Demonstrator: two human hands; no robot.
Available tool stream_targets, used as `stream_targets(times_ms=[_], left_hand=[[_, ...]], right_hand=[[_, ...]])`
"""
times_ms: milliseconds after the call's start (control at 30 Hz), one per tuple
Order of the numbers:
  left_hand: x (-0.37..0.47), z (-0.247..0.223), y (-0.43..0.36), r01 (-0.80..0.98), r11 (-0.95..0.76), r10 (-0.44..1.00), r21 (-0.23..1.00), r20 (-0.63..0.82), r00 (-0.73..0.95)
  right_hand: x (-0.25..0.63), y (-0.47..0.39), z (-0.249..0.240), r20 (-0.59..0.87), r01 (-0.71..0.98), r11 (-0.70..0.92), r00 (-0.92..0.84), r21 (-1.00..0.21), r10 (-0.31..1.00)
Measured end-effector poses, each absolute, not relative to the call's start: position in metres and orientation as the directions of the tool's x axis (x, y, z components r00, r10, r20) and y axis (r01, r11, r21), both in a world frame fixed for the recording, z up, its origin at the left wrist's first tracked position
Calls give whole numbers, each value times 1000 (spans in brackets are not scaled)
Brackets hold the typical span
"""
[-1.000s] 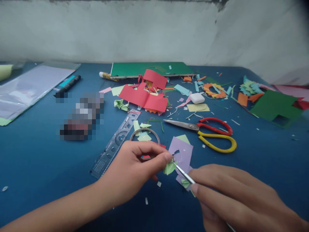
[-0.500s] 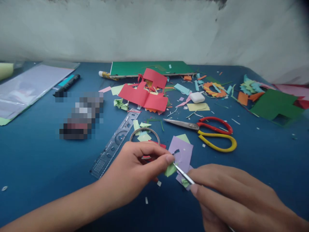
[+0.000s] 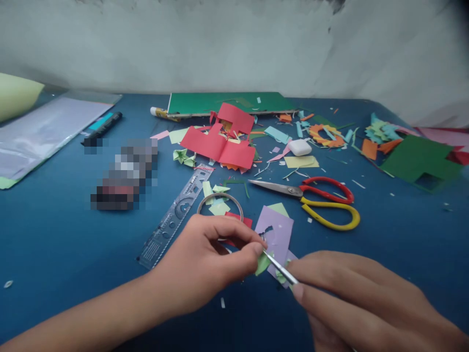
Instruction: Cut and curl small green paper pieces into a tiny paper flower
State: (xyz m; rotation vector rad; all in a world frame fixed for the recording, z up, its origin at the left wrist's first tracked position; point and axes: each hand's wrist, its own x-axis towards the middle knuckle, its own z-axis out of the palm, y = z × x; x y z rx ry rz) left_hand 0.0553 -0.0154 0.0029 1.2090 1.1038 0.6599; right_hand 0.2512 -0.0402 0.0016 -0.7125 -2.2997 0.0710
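Observation:
My left hand (image 3: 216,259) has its thumb and forefinger closed in a pinch on a small light green paper piece (image 3: 263,264). Between the fingers of my right hand (image 3: 359,293) is a slim tool with a silver shaft (image 3: 281,269), much like a paintbrush; its pointed end meets the left fingertips. What the tip touches is too small to tell. Under the fingers lies a purple paper (image 3: 280,225) with a dark torn hole. A roll of tape (image 3: 240,203) sits just behind my left hand, partly covered by it. Red-and-yellow-handled scissors (image 3: 293,190) lie beyond my right hand.
A clear ruler (image 3: 172,222) lies left of my left hand. Red cut paper (image 3: 220,144), a green board (image 3: 227,102), a white case (image 3: 299,147) and several paper scraps are behind. Dark green paper (image 3: 421,161) lies right; a black marker (image 3: 104,128) and packaged paper (image 3: 47,132) left.
Both hands have shifted very slightly to the right, and the light green piece has turned a little in the left fingers. At far left, the yellowish paper sheet has risen further into view.

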Motion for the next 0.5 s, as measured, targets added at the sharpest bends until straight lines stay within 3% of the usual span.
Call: stream_targets(times_ms=[167, 300, 433, 500], left_hand=[[58, 4, -15, 141, 202, 910, 969, -239, 339], [57, 4, -15, 139, 163, 923, 977, -201, 329], [56, 3, -16, 134, 162, 925, 978, -198, 326], [56, 3, -16, 136, 166, 924, 977, -202, 326]], right_hand=[[251, -42, 3, 650, 480, 853, -586, -203, 484], [252, -48, 6, 570, 548, 797, -580, -255, 582], [252, -48, 6, 581, 531, 811, -589, -246, 562], [252, -48, 6, 588, 541, 778, -531, -320, 610]])
